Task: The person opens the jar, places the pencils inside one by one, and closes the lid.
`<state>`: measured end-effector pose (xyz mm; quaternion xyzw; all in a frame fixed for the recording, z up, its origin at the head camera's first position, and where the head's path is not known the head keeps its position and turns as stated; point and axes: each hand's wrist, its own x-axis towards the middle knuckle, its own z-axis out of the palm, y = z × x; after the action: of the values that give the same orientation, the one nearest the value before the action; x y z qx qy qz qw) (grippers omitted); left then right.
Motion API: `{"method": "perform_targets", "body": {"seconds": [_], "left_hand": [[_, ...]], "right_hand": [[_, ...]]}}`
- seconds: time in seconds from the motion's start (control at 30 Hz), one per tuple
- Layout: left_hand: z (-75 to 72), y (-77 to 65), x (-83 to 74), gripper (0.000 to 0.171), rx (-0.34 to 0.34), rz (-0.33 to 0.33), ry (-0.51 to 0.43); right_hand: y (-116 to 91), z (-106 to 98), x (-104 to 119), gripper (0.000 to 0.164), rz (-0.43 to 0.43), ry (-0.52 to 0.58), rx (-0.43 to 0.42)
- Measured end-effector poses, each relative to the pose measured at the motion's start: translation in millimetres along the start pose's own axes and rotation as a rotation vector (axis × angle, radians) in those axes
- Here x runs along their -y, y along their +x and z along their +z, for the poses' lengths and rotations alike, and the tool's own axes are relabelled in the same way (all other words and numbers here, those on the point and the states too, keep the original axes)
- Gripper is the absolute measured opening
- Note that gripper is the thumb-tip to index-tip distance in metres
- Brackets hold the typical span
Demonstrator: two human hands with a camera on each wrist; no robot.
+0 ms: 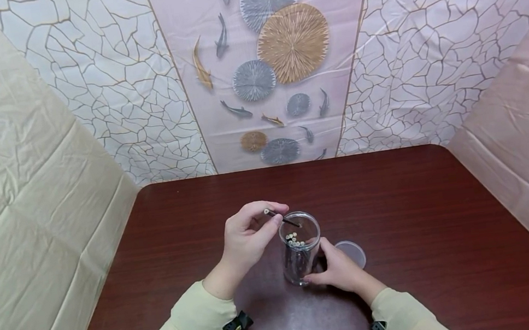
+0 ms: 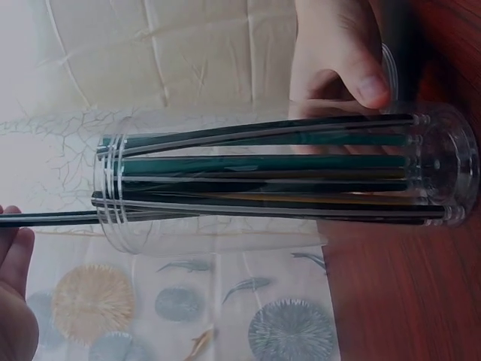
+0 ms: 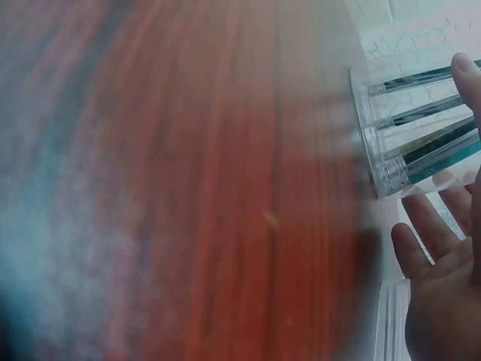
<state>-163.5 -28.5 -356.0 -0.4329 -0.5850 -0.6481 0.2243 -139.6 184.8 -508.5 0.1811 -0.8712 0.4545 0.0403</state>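
A clear plastic jar (image 1: 310, 261) stands upright on the table with several dark striped pencils (image 2: 285, 162) inside, their pale ends grouped below the rim. My left hand (image 1: 248, 233) pinches one more pencil (image 1: 281, 217) between thumb and fingers. That pencil slants across the jar's mouth, and its lower end is inside the opening. Low on the jar's right side, my right hand (image 1: 339, 268) grips the wall, with the thumb at the front. In the right wrist view only part of the right hand (image 3: 443, 278) and the jar's base show.
A round translucent lid (image 1: 352, 254) lies on the table just right of the jar, partly behind my right hand. The dark red wooden table (image 1: 191, 212) ends at a patterned cloth backdrop (image 1: 136, 92). Beige cloth hangs at both sides.
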Motion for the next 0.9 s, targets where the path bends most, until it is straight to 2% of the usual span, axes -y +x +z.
{"method": "perform_targets", "body": {"seconds": [0.23,0.33,0.47,0.6,0.7,0.9], "left_hand": [[-0.7,-3.1,8.7,0.013,0.044,0.139,0.247],[-0.1,-7.0,11.9,0.011,0.033,0.149,0.34],[1.6,-11.6,14.8,0.015,0.01,0.11,0.38],[3.0,-13.6,17.5,0.017,0.016,0.093,0.385],[3.4,-14.6,19.5,0.017,0.041,0.123,0.405],[4.3,-15.9,22.6,0.025,0.084,0.223,0.463]], "right_hand": [[0,0,0,0.072,-0.015,0.01,0.0],[0,0,-1,0.072,-0.014,0.004,0.004],[0,0,-1,0.072,-0.013,-0.004,0.011],[0,-1,-1,0.072,-0.017,0.001,0.011],[0,0,-1,0.072,-0.015,0.003,0.013],[0,0,0,0.072,-0.001,-0.011,0.018]]}}
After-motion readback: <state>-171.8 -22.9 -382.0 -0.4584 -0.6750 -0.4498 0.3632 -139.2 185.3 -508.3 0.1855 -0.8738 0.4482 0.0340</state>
